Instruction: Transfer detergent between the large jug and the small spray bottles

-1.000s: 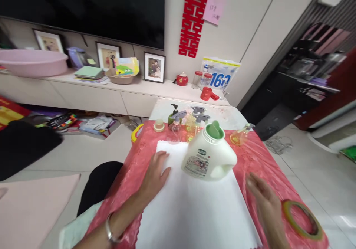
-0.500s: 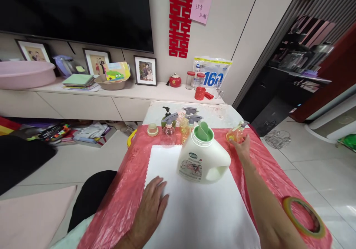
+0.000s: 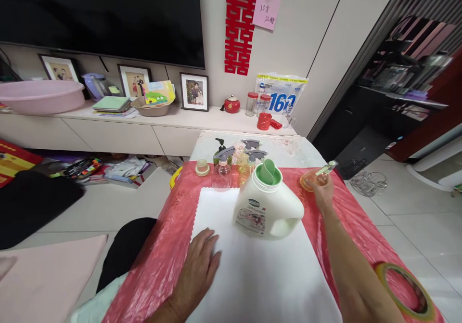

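Observation:
My right hand (image 3: 322, 191) reaches to the far right of the red-covered table, its fingers closed round a small clear spray bottle (image 3: 309, 178) with orange-yellow liquid inside. That bottle leans to the right. My left hand (image 3: 202, 260) lies flat on the white mat (image 3: 231, 284), fingers stretched out and holding nothing. Ahead of it stands a large white detergent jug (image 3: 265, 205), uncapped, with a green pouring spout (image 3: 267, 171) in its neck. Behind the jug's left side are a clear spray bottle (image 3: 221, 174), a bottle of yellow liquid (image 3: 244, 171) and a cap (image 3: 202, 167).
A roll of tape (image 3: 406, 291) lies at the table's right edge. Red plastic sheeting (image 3: 162, 260) covers the table. On the cabinet (image 3: 212, 121) beyond stand photo frames, jars with red lids, a red pot (image 3: 231, 104) and a pink basin (image 3: 43, 96).
The spray bottle in my right hand has tipped further to the right. My left hand stays flat on the mat. The whole view has shifted slightly.

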Demonstrator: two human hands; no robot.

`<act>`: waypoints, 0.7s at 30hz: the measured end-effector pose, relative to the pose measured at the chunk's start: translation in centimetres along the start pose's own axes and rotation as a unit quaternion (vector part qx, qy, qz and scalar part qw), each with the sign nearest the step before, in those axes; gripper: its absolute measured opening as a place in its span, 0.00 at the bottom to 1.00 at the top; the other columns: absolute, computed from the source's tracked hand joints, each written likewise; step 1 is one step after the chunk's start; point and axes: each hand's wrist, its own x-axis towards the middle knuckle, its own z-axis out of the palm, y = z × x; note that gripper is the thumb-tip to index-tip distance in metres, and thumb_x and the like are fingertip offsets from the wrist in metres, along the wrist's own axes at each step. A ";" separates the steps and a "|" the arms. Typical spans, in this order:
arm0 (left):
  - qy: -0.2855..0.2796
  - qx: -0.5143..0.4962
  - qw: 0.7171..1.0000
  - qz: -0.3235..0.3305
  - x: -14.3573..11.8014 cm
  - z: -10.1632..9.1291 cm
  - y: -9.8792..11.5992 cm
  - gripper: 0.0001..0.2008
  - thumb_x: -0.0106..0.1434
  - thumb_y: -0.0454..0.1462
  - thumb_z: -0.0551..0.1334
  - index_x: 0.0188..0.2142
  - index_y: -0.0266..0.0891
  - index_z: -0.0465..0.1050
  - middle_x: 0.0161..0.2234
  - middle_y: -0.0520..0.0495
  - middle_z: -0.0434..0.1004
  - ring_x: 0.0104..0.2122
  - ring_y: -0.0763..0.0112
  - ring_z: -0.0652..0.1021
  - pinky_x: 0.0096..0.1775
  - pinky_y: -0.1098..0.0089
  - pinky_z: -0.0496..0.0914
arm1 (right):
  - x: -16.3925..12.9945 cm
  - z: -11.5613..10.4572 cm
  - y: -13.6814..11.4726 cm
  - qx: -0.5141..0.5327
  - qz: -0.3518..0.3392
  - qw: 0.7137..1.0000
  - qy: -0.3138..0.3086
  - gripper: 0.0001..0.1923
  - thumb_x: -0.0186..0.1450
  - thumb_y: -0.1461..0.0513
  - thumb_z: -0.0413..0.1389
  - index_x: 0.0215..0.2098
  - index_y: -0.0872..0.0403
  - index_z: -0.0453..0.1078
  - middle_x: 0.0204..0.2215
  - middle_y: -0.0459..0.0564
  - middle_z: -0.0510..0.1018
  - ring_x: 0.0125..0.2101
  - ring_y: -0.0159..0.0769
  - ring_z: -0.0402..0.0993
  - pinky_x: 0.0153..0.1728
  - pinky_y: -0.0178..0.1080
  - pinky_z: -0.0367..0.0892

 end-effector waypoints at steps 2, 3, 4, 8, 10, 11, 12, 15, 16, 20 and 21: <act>-0.002 -0.006 1.000 -0.002 0.1 0.0 0.0 0.16 0.70 0.38 0.57 0.56 0.42 0.67 0.54 0.38 0.76 0.54 0.54 0.77 0.54 0.51 0.76 | -1.2 -1.3 -1.1 0.035 0.004 0.999 -0.012 0.20 0.74 0.55 0.58 0.58 0.58 0.66 0.51 0.55 0.70 0.48 0.39 0.71 0.50 0.46 0.73; -0.002 -0.010 1.000 -0.002 0.1 0.0 0.0 0.16 0.70 0.38 0.56 0.56 0.42 0.67 0.53 0.37 0.76 0.54 0.54 0.77 0.54 0.51 0.75 | -2.0 -2.1 -1.8 0.051 0.007 0.998 -0.024 0.22 0.72 0.55 0.60 0.58 0.58 0.66 0.51 0.55 0.70 0.48 0.40 0.71 0.50 0.46 0.73; -0.001 -0.015 1.000 -0.002 0.1 0.0 0.0 0.15 0.70 0.38 0.56 0.56 0.42 0.67 0.53 0.37 0.76 0.54 0.54 0.77 0.54 0.51 0.75 | -3.0 -3.0 -2.5 0.066 0.011 0.997 -0.038 0.25 0.69 0.55 0.64 0.58 0.58 0.66 0.51 0.55 0.71 0.49 0.41 0.72 0.51 0.47 0.72; 0.003 -0.041 0.999 -0.012 0.2 0.2 -0.2 0.15 0.70 0.38 0.55 0.55 0.41 0.69 0.52 0.38 0.76 0.53 0.55 0.77 0.53 0.52 0.75 | -8.7 -6.6 -6.1 0.120 0.036 0.987 -0.104 0.44 0.47 0.53 0.75 0.57 0.54 0.66 0.52 0.56 0.72 0.53 0.50 0.71 0.53 0.49 0.71; 0.003 -0.069 0.997 -0.028 0.5 0.2 -0.4 0.14 0.70 0.38 0.55 0.53 0.42 0.71 0.51 0.39 0.77 0.52 0.56 0.78 0.53 0.52 0.75 | -12.3 -8.2 -8.0 0.131 0.063 0.979 -0.144 0.46 0.45 0.54 0.75 0.59 0.54 0.66 0.54 0.58 0.72 0.55 0.54 0.70 0.53 0.51 0.72; 0.001 -0.088 0.995 -0.040 0.6 0.1 -0.4 0.14 0.70 0.38 0.55 0.52 0.42 0.72 0.50 0.39 0.77 0.51 0.56 0.78 0.53 0.52 0.75 | -14.3 -8.7 -8.8 0.134 0.079 0.974 -0.165 0.46 0.45 0.55 0.75 0.60 0.54 0.65 0.54 0.60 0.72 0.54 0.56 0.71 0.52 0.52 0.73; -0.002 -0.108 0.993 -0.055 0.9 -0.1 -0.4 0.14 0.69 0.38 0.55 0.51 0.41 0.72 0.50 0.39 0.77 0.51 0.56 0.78 0.53 0.52 0.75 | -16.2 -9.1 -9.5 0.136 0.097 0.968 -0.189 0.47 0.46 0.55 0.75 0.61 0.54 0.65 0.54 0.61 0.72 0.53 0.57 0.71 0.51 0.53 0.73; -0.040 -0.187 0.975 -0.112 2.0 -1.7 0.3 0.13 0.67 0.40 0.56 0.47 0.41 0.74 0.50 0.39 0.77 0.51 0.55 0.78 0.55 0.50 0.74 | -21.7 -9.4 -11.0 0.197 0.159 0.928 -0.275 0.51 0.46 0.54 0.75 0.65 0.53 0.63 0.56 0.61 0.70 0.55 0.58 0.70 0.51 0.52 0.73; -0.065 -0.225 0.963 -0.129 2.5 -2.6 0.9 0.13 0.66 0.41 0.56 0.46 0.41 0.75 0.48 0.40 0.78 0.51 0.55 0.78 0.55 0.50 0.73 | -23.4 -9.1 -11.2 0.223 0.177 0.908 -0.306 0.52 0.47 0.53 0.75 0.65 0.52 0.62 0.57 0.61 0.70 0.57 0.58 0.68 0.53 0.51 0.71; -0.200 -0.438 0.859 -0.172 4.5 -7.8 4.4 0.16 0.68 0.46 0.57 0.48 0.44 0.76 0.49 0.43 0.80 0.52 0.58 0.78 0.57 0.57 0.70 | -29.5 -7.3 -11.4 0.255 0.236 0.831 -0.433 0.56 0.45 0.48 0.77 0.67 0.46 0.61 0.61 0.55 0.66 0.62 0.57 0.61 0.59 0.50 0.65; -0.233 -0.494 0.820 -0.170 4.9 -9.1 5.4 0.17 0.68 0.48 0.58 0.50 0.44 0.77 0.50 0.43 0.80 0.54 0.57 0.77 0.57 0.58 0.69 | -30.7 -6.9 -11.4 0.225 0.239 0.825 -0.460 0.55 0.45 0.45 0.77 0.66 0.47 0.63 0.59 0.54 0.68 0.61 0.58 0.62 0.57 0.49 0.67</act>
